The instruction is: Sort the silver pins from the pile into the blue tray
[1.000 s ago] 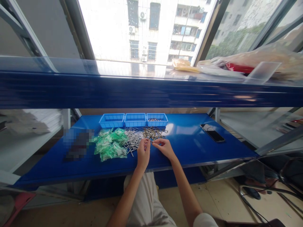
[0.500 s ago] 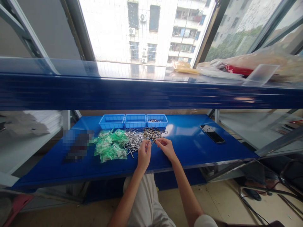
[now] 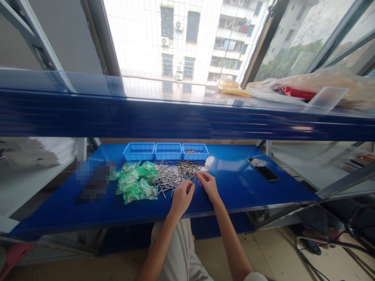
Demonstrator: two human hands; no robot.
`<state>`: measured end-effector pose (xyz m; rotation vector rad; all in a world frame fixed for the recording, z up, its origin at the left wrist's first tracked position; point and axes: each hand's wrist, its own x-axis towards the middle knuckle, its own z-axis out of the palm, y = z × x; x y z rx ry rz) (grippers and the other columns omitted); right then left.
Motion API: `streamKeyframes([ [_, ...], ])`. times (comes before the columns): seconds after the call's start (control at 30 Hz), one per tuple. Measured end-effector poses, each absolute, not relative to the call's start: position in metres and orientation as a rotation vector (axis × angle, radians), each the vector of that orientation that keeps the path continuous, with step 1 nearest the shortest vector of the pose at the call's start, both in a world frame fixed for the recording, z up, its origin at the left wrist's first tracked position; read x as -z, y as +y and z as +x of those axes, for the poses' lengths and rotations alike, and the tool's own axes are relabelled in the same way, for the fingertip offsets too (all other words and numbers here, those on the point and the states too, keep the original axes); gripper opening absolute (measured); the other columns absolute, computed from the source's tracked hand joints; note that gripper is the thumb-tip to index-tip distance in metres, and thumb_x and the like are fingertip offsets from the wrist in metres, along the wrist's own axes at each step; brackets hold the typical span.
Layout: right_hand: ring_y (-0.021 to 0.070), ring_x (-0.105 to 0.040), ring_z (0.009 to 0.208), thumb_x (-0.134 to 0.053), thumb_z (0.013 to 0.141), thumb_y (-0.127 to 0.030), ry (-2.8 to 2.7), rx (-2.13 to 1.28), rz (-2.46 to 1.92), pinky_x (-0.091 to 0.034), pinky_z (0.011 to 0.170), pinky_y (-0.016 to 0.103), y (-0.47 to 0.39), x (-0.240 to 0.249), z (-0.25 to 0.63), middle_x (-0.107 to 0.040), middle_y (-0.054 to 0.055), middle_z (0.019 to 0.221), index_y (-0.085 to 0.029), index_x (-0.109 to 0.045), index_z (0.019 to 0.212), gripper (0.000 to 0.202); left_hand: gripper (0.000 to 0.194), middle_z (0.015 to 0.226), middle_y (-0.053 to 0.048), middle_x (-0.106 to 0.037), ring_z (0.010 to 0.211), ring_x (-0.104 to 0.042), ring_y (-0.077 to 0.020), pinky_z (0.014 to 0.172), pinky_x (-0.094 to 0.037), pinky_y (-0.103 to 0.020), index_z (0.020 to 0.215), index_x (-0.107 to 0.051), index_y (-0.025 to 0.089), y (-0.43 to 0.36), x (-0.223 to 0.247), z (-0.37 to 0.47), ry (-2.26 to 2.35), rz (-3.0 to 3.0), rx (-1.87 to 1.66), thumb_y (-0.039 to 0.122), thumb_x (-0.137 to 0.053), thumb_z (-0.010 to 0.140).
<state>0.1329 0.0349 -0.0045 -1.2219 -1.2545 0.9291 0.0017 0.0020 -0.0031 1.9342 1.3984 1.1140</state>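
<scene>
My left hand (image 3: 182,196) is over the front of the blue table, its fingers curled together, just in front of a pile of silver metal pins (image 3: 169,176). Close on its right, my right hand (image 3: 207,183) has thumb and fingertips drawn together near the edge of a darker, brassy pile of pins (image 3: 189,167). A thin piece seems to show between the two hands, but it is too small to make out. Green-and-clear plastic packets (image 3: 136,181) lie left of the silver pins. Some pins are in the right-hand blue bin (image 3: 195,157).
Two more blue bins (image 3: 139,157) (image 3: 168,157) stand in the same row. A black phone (image 3: 263,170) lies on the right of the table (image 3: 234,183). The blue shelf (image 3: 175,119) crosses above, with plastic bags (image 3: 331,84) on it. Part of a person shows at the lower right.
My left hand has moved a little to the right and down, and its fingers have curled more. My right hand has shifted slightly right. The camera view has tilted slightly.
</scene>
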Motion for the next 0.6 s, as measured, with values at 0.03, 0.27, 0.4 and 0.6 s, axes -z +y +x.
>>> streamKeyframes([
  [0.03,0.0113,-0.047,0.043,-0.06,0.068,-0.051,-1.213,-0.928,-1.233,-0.036,0.039,0.023,0.036,0.005,0.134,-0.057,0.001,0.052,-0.016,-0.065,0.074,0.036,0.023,0.069,0.001,-0.055,0.058,-0.051,-0.0111,0.058,-0.039,-0.024,0.077,-0.054,0.02,0.001,0.003,0.002,1.399,1.957,-1.104,0.031,-0.036,0.085],
  [0.27,0.0143,-0.052,0.048,-0.064,0.064,-0.05,-1.113,-0.947,-1.246,-0.036,0.038,0.023,0.038,0.011,0.137,-0.065,0.006,0.062,-0.014,-0.066,0.079,0.039,0.023,0.069,-0.001,-0.054,0.067,-0.052,-0.0141,0.062,-0.04,-0.026,0.073,-0.053,0.02,-0.005,0.0,0.004,1.394,2.111,-1.049,0.025,-0.034,0.085],
  [0.4,0.0154,-0.054,0.049,-0.065,0.063,-0.049,-1.148,-0.933,-1.255,-0.038,0.036,0.023,0.036,0.01,0.138,-0.066,0.007,0.064,-0.015,-0.067,0.079,0.038,0.022,0.07,-0.002,-0.054,0.07,-0.051,-0.0156,0.065,-0.042,-0.029,0.072,-0.053,0.02,-0.006,0.0,0.007,1.384,2.176,-1.021,0.022,-0.034,0.085],
  [0.6,0.017,-0.055,0.051,-0.064,0.064,-0.049,-1.142,-0.899,-1.313,-0.038,0.037,0.024,0.035,0.01,0.143,-0.067,0.007,0.066,-0.015,-0.068,0.081,0.038,0.012,0.088,-0.005,-0.055,0.088,-0.051,-0.0199,0.079,-0.043,-0.038,0.082,-0.054,0.021,-0.011,0.004,0.013,1.422,2.257,-0.983,0.021,-0.042,0.081],
])
